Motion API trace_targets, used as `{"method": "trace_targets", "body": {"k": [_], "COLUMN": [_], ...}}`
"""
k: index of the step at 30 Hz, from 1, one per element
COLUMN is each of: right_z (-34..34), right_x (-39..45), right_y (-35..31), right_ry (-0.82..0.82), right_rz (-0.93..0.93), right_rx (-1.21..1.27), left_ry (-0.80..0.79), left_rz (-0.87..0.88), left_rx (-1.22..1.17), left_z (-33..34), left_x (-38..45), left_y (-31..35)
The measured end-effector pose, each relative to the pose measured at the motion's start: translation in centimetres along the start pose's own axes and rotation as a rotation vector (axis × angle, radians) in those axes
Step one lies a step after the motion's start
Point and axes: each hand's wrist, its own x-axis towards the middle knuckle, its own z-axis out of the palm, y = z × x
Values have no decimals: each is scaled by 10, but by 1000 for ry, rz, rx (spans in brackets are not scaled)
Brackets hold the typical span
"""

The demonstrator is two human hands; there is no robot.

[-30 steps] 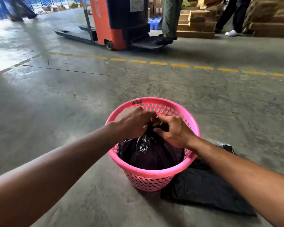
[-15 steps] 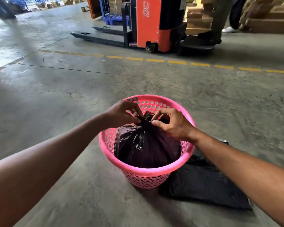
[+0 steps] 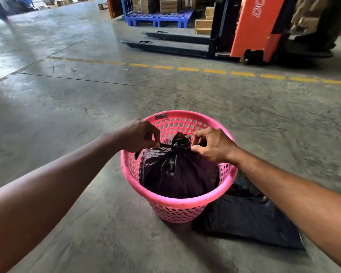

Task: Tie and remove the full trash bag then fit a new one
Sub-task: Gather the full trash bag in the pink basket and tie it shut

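A full black trash bag (image 3: 177, 174) sits inside a pink perforated basket (image 3: 177, 205) on the concrete floor. Its top is gathered into a knot (image 3: 180, 142). My left hand (image 3: 138, 135) pinches one black strip of the bag, pulled out to the left of the knot. My right hand (image 3: 213, 144) pinches the other strip just right of the knot. A flat, folded black bag (image 3: 244, 219) lies on the floor against the basket's right side, partly hidden under my right forearm.
An orange pallet truck (image 3: 254, 30) with long black forks (image 3: 165, 45) stands beyond a dashed yellow floor line (image 3: 185, 68). A person's legs (image 3: 323, 32) stand on its platform. A blue pallet (image 3: 158, 18) and stacked cardboard boxes (image 3: 203, 26) are behind it.
My hands have drawn apart, pulling the bag's two strips sideways, and a tight knot now shows on top. The view has shifted left and the pallet truck has moved right.
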Motion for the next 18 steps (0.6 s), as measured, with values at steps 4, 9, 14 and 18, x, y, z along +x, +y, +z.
{"method": "trace_targets", "body": {"k": [4,9,14,18], "right_z": [-5,-33,-13,-4], "right_x": [-12,-40,-55,-59], "right_y": [2,21,32,26], "right_ry": [138,523,193,304], "right_rz": [-55,157,560,555], "right_rx": [-121,-229,27,16], "left_ry": [105,26,-52,-13], "left_rz": [130,175,104,79], "left_rx": [4,-8,231,99], "left_z": [9,25,47,42], "left_x": [-1,4,16,20], "left_y": [4,32,45,53]}}
